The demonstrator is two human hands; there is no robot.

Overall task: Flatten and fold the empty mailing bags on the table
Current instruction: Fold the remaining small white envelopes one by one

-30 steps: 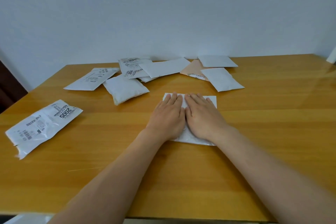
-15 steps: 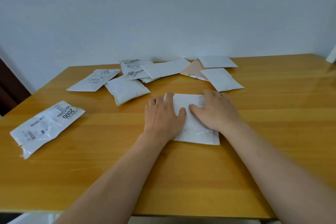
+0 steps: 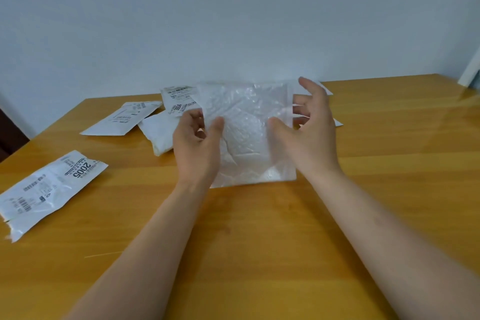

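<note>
I hold a white bubble mailing bag [image 3: 246, 122] up over the middle of the wooden table [image 3: 259, 228]. Its near edge is low by the table and its far edge is raised toward the wall. My left hand [image 3: 197, 145] pinches the bag's left side, thumb on the front and fingers behind. At the right side my right hand [image 3: 311, 135] grips it, the thumb on the front and the spread fingers behind the edge. The bag's surface looks wrinkled.
Other mailing bags lie around: a labelled one marked 2005 [image 3: 49, 187] at the left, a flat labelled one [image 3: 122, 118] farther back, a puffy white one [image 3: 158, 132], and one marked 3004 [image 3: 179, 101]. More bags [image 3: 337, 122] show behind my right hand. A wall stands behind the table.
Both hands were pressing flat on the bag on the table, then slid apart. Now they have taken hold of its sides and lifted it off the table.
</note>
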